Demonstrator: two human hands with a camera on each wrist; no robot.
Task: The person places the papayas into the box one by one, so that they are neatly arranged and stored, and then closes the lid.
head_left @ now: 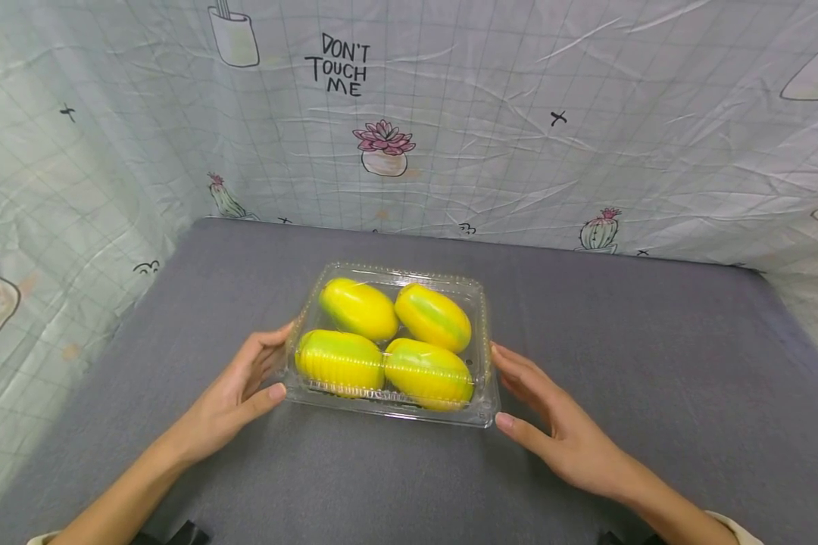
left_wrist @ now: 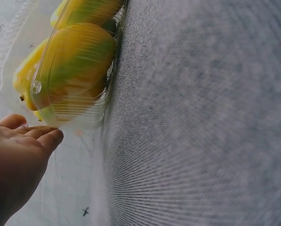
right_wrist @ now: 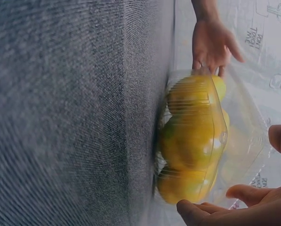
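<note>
A clear plastic clamshell box (head_left: 395, 415) stands on the grey cloth and holds several yellow mango-like fruits (head_left: 357, 309) streaked with green. My left hand (head_left: 241, 390) is at the box's left side, thumb by the front corner and fingers behind the edge. At the right side is my right hand (head_left: 559, 424), its fingertips at or very near the rim. Neither hand is curled round the box. In the right wrist view the clear lid (right_wrist: 246, 141) seems to stand somewhat apart from the base; the left hand (right_wrist: 213, 44) shows beyond the fruits.
Grey cloth (head_left: 654, 341) covers the tabletop around the box. A pale printed curtain (head_left: 477, 91) with cactus drawings hangs behind and along both sides. Dark objects (head_left: 187, 534) poke in at the bottom edge near the forearms.
</note>
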